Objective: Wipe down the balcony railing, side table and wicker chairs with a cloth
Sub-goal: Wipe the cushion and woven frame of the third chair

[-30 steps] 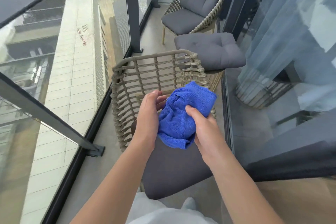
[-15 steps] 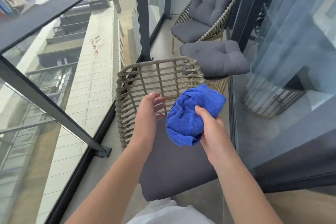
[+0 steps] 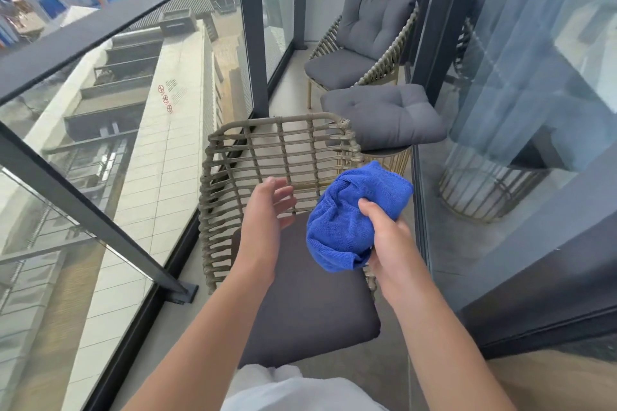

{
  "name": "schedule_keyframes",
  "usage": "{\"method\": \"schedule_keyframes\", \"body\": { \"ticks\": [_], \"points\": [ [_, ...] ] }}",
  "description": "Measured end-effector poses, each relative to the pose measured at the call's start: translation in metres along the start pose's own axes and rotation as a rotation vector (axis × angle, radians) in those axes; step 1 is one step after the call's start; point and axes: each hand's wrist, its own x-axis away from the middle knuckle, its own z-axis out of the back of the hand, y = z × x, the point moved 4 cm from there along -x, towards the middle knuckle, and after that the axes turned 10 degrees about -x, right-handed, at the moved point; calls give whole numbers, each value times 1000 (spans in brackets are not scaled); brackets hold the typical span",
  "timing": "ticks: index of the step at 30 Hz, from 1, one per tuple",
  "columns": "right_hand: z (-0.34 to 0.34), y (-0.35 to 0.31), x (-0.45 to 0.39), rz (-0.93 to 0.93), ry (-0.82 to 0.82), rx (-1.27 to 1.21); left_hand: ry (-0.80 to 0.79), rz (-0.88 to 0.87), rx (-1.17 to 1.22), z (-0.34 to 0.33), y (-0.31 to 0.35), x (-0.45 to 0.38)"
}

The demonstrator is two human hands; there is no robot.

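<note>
A bunched blue cloth (image 3: pixel 347 220) is gripped by my right hand (image 3: pixel 389 240), thumb on top, above the dark seat of the near wicker chair (image 3: pixel 253 157). My left hand (image 3: pixel 263 213) hovers just left of the cloth with fingers loosely spread, holding nothing. A second wicker chair (image 3: pixel 384 67) with grey cushions stands at the far end. Between the chairs, a loose grey cushion (image 3: pixel 384 117) lies on the small side table (image 3: pixel 394 152), whose top is mostly hidden. The dark balcony railing (image 3: pixel 110 23) runs along the left over glass panels.
Glass sliding doors (image 3: pixel 521 83) with dark frames and a curtain behind them close off the right side. A slanted railing brace (image 3: pixel 100 220) is bolted to the floor at left. A narrow strip of concrete floor (image 3: pixel 293 90) runs between railing and chairs.
My left hand has let go of the cloth and opened beside it. My right hand keeps the cloth and has drifted slightly right. The view has tilted up.
</note>
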Motion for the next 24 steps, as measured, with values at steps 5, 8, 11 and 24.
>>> {"method": "schedule_keyframes", "body": {
  "ticks": [5, 8, 11, 24],
  "points": [
    [-2, -1, 2, 25, 2, 26, -9, 33, 30, 2, -4, -10],
    [-2, 4, 3, 29, 30, 33, -37, 42, 35, 2, -5, -16],
    [-11, 8, -2, 24, 48, 41, -57, 45, 58, 7, -2, -27],
    [-117, 44, -70, 49, 111, 107, -179, 71, 33, 68, 3, -157]
  ]
}}
